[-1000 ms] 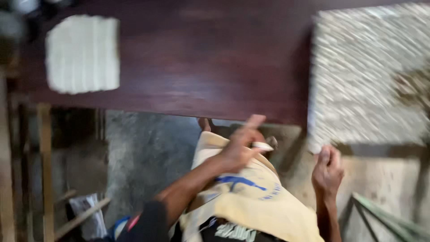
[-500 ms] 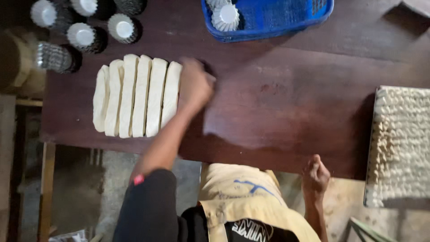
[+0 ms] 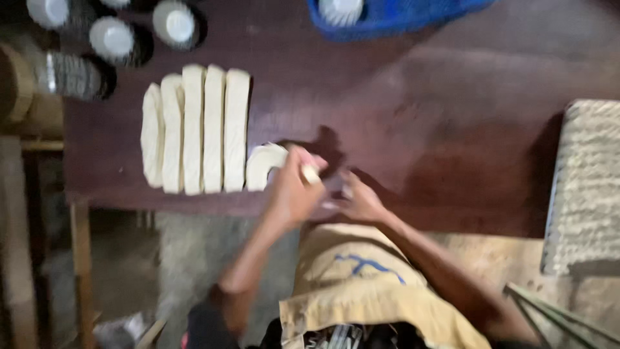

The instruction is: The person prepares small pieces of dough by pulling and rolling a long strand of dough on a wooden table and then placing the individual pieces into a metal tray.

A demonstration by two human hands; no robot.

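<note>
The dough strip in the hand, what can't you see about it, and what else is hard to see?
- Dough strip, head view: the left hand covers its near end, and blur hides its edges.
- Left fingers: motion blur hides whether they pinch a small pale piece.
- Right hand: blurred, so any contact with the table is unclear.
- Blue basket: cut off by the top edge.
- Cups: too blurred to see inside.

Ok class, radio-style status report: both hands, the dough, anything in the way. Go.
Left hand gripping pale dough strip at table edge. Right hand open beside it, blurred. Five more strips lined up left. Nothing blocking.
</note>
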